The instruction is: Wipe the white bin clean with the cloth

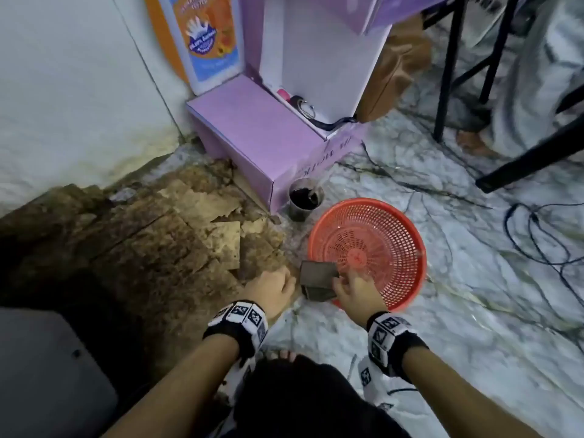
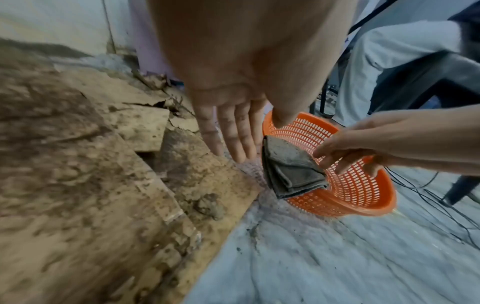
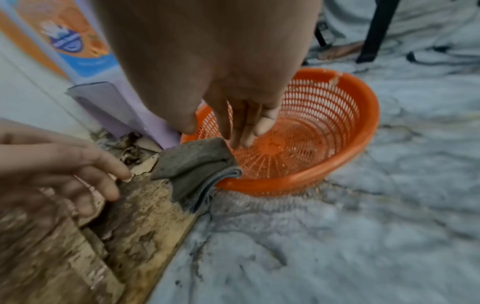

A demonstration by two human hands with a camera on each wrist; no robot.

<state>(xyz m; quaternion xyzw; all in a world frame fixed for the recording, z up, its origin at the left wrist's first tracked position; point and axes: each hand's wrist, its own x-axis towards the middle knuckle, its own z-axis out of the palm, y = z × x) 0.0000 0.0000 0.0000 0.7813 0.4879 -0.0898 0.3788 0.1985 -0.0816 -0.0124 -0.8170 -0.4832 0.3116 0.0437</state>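
Note:
A folded grey cloth hangs over the near-left rim of a round orange mesh basket that stands on the marble floor. My right hand hovers over the basket just right of the cloth, fingers straight and pointing down, the tips touching the cloth's edge. My left hand is open just left of the cloth, above the floor and holding nothing. No white bin shows in any view.
A patch of broken, crumbling brown flooring lies to the left. A purple box and a dark cup stand behind the basket. Cables, black chair legs and another person's foot are at the right.

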